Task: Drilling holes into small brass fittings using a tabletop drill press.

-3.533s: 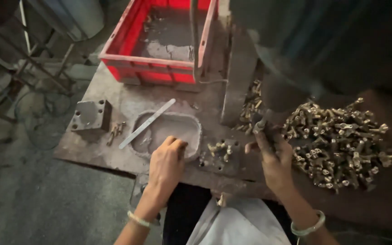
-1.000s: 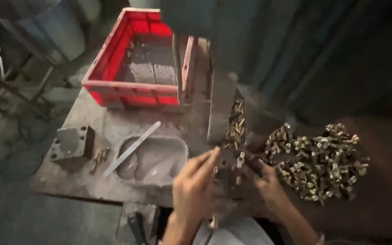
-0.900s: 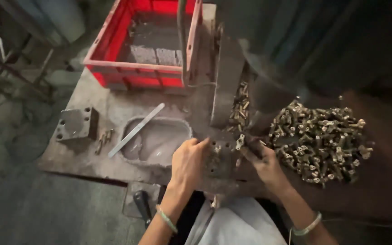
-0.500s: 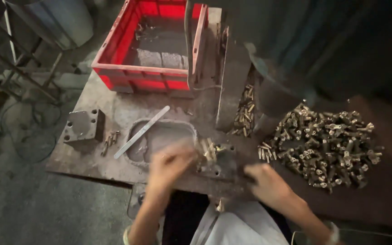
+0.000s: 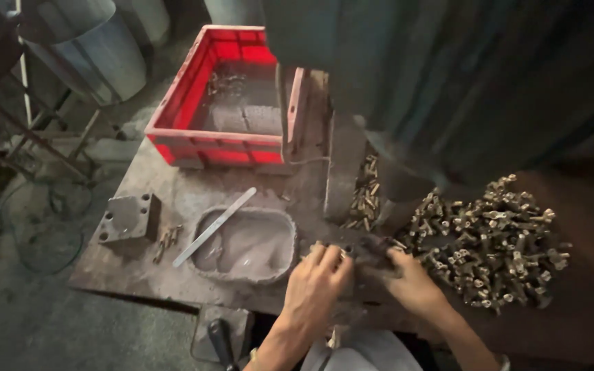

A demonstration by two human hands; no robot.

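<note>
Pinching small brass fittings [image 5: 342, 253] at the press base, left hand [image 5: 317, 285] has fingers curled together on them; right hand [image 5: 410, 282] sits at 3 o'clock, grip hidden, cannot tell. Parts look hard, light, likely oily-slick; best pinched across the body. Loose pile [image 5: 493, 244] lies further at 3 o'clock, grey tray [image 5: 204, 268] at 9.

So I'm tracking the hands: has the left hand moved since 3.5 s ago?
Yes. The left hand has gone right, off the grey tub's front edge, to beside the right hand.
</note>
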